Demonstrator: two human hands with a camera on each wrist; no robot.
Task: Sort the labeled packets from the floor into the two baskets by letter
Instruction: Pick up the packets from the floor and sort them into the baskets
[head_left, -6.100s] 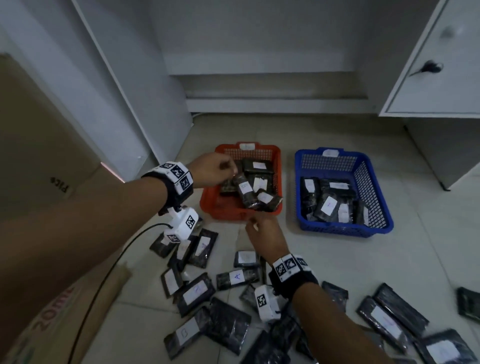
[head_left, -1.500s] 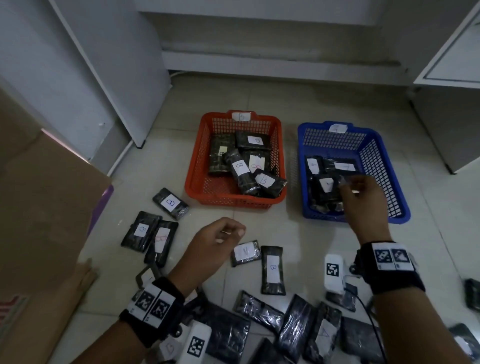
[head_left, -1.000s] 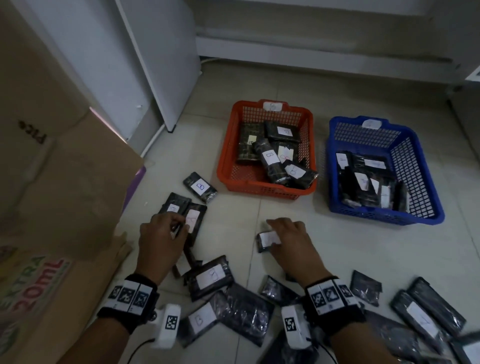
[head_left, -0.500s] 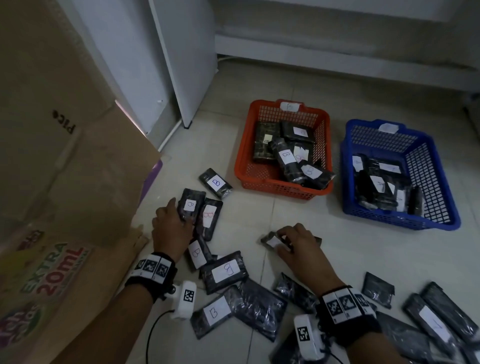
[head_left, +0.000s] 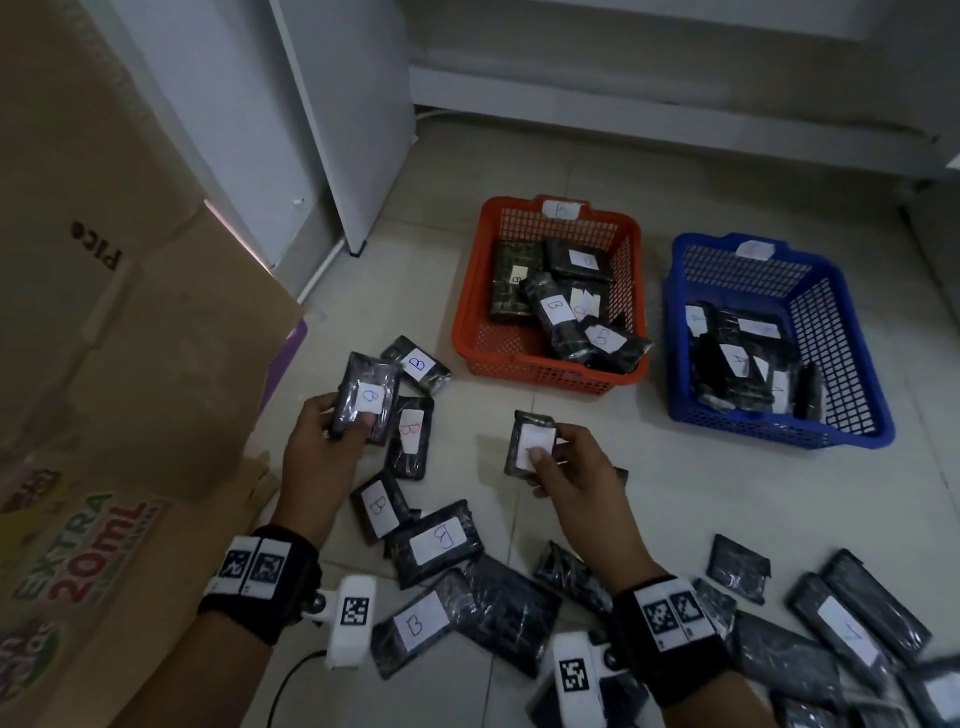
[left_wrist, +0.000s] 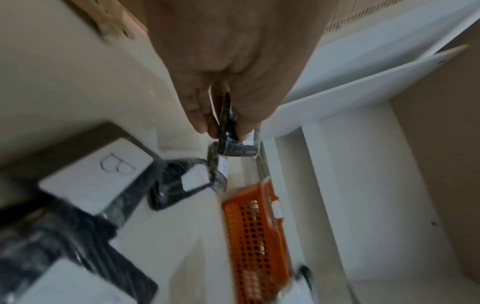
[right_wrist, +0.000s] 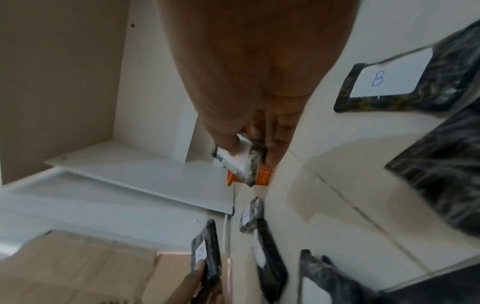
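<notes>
Above the littered floor, the left hand (head_left: 322, 447) pinches a B packet (head_left: 366, 400) and the right hand (head_left: 571, 470) pinches a small packet (head_left: 532, 444) whose letter the thumb covers, so it could land in the wrong basket, orange (head_left: 550, 374) or blue (head_left: 779, 431).

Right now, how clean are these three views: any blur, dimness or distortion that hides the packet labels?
Head view: dim and wide-angle bent, sharp at centre; the B on the left hand's packet reads, the right hand's packet label looks washed blank; bottom-right corner smears. Left wrist view: motion-blurred throughout, one floor B still legible. Right wrist view: brighter, edges smeared, held label unreadable.
</notes>
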